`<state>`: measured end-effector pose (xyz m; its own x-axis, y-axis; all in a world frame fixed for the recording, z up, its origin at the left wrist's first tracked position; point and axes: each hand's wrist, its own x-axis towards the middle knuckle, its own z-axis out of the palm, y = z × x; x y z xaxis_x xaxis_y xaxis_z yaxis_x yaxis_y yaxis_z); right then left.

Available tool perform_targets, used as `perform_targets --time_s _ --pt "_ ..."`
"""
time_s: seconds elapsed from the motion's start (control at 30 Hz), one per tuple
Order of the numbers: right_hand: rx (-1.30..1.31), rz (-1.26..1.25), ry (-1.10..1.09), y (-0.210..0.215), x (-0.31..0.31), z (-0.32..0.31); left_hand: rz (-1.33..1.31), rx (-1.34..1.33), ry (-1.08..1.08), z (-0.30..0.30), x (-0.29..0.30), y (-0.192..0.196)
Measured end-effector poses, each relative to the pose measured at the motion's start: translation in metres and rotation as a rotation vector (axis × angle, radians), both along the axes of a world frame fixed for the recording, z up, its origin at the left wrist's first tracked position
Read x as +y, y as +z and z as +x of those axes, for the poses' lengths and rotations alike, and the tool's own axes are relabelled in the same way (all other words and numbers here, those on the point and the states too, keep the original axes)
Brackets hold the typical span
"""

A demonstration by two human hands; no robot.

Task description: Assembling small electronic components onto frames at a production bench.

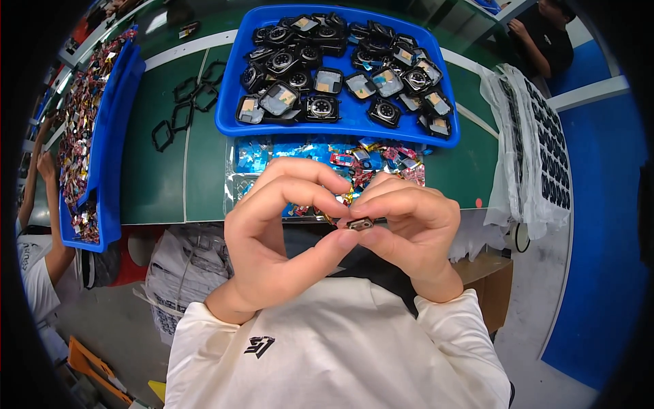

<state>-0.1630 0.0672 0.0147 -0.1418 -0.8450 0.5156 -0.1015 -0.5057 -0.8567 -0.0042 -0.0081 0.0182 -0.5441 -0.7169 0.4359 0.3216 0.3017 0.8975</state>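
Between my fingertips is a small dark electronic part (360,223) with a lighter metallic face; its exact kind is too small to make out. My left hand (276,235) pinches it from the left with thumb and index finger. From the right, my right hand (412,228) grips the same part, thumb below and index finger above. Both hands are raised over the near edge of the green table. Just beyond them lies a clear plastic tray (230,184) with blue-filmed pieces and a loose pile of small red, gold and blue electronic parts (381,160), partly covered by my fingers.
Behind that stands a blue tray (354,123) of black smartwatch casings. Several black frames (182,116) lie on the left. A long blue bin (112,150) of small parts lines the left edge. At right are stacked sheets of black parts (545,136). Other people work nearby.
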Motion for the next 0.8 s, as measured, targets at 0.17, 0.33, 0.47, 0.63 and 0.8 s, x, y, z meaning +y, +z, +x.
perform_targets --time_s 0.17,0.33,0.47,0.63,0.8 --pt "-0.006 0.008 0.009 0.0002 0.0001 0.0 0.034 0.005 -0.006 0.0006 0.0001 0.0008" --pt "-0.029 0.01 0.023 -0.0004 0.0003 0.0007 0.058 0.017 -0.015 0.0013 0.0003 0.0005" --pt "-0.057 0.028 0.024 -0.0005 0.0007 0.0015 0.065 0.008 -0.012 0.0007 0.0003 0.0008" --pt "-0.096 0.064 0.07 0.0022 0.0032 0.0044 0.102 0.022 -0.031 -0.0009 0.0013 -0.0003" --pt "-0.239 0.102 0.141 -0.0026 0.0055 0.0055 0.187 0.075 -0.124 -0.0001 -0.0006 -0.005"
